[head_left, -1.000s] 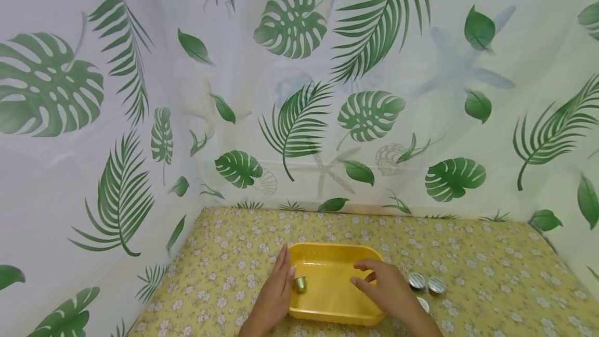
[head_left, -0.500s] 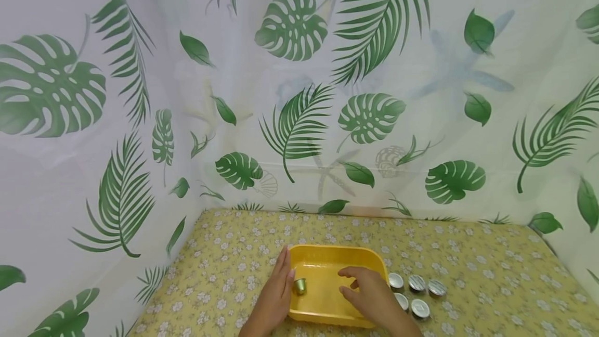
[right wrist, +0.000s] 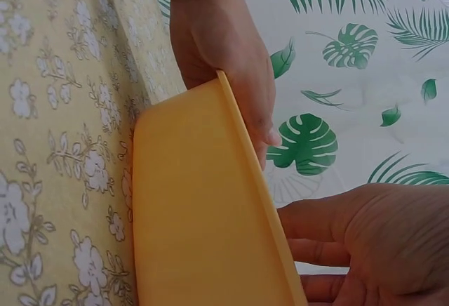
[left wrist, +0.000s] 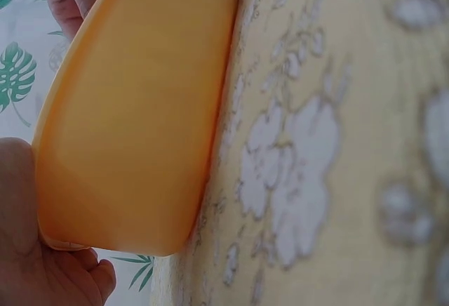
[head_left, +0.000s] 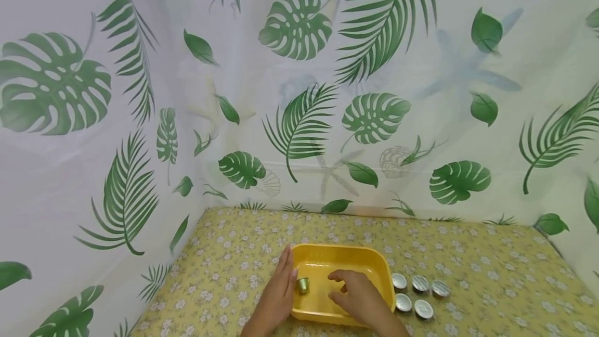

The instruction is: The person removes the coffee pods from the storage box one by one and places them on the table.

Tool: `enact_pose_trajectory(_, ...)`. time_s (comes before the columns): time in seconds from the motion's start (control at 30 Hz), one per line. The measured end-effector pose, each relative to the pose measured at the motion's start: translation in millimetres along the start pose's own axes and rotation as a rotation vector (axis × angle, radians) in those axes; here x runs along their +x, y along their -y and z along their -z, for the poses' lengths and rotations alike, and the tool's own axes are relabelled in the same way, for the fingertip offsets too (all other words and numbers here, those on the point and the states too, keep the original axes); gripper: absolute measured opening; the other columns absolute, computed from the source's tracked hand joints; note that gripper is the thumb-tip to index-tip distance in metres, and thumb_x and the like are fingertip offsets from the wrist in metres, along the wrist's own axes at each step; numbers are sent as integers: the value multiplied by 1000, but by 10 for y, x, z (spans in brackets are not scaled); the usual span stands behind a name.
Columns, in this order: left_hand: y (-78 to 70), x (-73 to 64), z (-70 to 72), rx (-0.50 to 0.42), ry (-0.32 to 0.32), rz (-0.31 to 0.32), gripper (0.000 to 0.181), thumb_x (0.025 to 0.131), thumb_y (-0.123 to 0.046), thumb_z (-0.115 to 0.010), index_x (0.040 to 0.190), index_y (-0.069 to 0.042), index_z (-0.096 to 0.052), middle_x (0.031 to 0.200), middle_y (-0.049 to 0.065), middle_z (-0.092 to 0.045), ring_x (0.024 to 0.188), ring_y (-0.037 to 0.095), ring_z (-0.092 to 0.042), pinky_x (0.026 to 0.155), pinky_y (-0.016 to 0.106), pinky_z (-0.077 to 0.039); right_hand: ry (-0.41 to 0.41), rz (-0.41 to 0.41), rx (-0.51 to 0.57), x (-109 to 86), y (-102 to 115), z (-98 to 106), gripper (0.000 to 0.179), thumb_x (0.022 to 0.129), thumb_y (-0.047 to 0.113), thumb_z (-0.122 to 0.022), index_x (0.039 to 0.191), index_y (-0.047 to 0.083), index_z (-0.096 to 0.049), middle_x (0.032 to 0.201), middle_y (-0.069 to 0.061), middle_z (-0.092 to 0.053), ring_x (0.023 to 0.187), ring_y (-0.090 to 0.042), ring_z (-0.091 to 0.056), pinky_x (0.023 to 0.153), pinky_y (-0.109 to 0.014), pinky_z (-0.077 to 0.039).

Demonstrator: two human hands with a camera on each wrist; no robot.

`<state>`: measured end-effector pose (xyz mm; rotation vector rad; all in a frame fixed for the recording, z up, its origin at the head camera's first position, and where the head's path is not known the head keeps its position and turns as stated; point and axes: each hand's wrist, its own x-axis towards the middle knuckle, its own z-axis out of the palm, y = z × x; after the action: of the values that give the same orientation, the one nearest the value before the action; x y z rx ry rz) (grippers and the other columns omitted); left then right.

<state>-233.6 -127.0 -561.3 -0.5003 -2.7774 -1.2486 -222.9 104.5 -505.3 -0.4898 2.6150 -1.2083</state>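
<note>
A yellow plastic tray [head_left: 339, 247] sits on the flowered cloth. My left hand [head_left: 275, 298] grips its left end, with the thumb at the rim and the fingers along the outside; the left wrist view shows fingertips [left wrist: 102, 278] curled around that end. Inside, near the left hand, a small green coffee capsule [head_left: 303, 286] lies tipped over. My right hand [head_left: 359, 296] reaches over the tray's near right side, to the right of this capsule. Its thumb and index finger are apart with nothing seen between them. The tray wall [right wrist: 200, 201] hides the capsule in both wrist views.
Several coffee capsules [head_left: 423, 309] with silvery lids stand in two rows on the cloth [head_left: 496, 285], just right of the tray. Behind and to the left hangs a white leaf-printed curtain [head_left: 327, 191].
My right hand has moved left, further over the tray toward the green capsule, uncovering capsules on the right. The left hand stays at the tray's end. The head view has shifted slightly.
</note>
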Motion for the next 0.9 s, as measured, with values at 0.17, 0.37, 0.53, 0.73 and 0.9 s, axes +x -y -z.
enact_pose_trajectory(0.17,-10,5,2,-7,10,0,58,114,-33,-28,161,-1,-16,169,1,0,153,30,-17,120,53,-23,-16,22,-18,48,12,-73,35,91,17,-77,121,-1,-70,118,-20,-70,84,-26,-68,67,-44,-60)
enact_pose_trajectory(0.37,-5,8,10,-7,20,4,58,114,-33,-28,161,-1,-15,169,0,0,153,31,-17,120,54,-25,-30,29,-35,143,54,-177,38,89,16,-80,121,-1,-70,117,-20,-70,83,-23,-67,66,-42,-59)
enact_pose_trajectory(0.53,-1,22,18,-12,24,0,58,114,-33,-27,161,-1,-15,169,1,1,153,30,-17,119,54,-26,-49,49,-58,208,102,-258,40,89,14,-79,124,-2,-69,116,-20,-70,79,-19,-65,64,-39,-57)
enact_pose_trajectory(0.73,2,17,11,-6,24,3,58,114,-34,-27,161,-1,-15,169,2,0,152,31,-19,119,53,-27,-58,66,-72,251,120,-328,41,88,13,-79,124,-4,-68,118,-23,-69,82,-25,-67,68,-46,-59)
enact_pose_trajectory(0.9,-2,15,8,-13,12,-10,58,114,-32,-29,160,0,-17,169,3,-2,152,31,-19,119,54,-27,-71,119,-109,297,121,-367,43,88,14,-80,123,-7,-67,118,-23,-69,84,-28,-69,73,-49,-60)
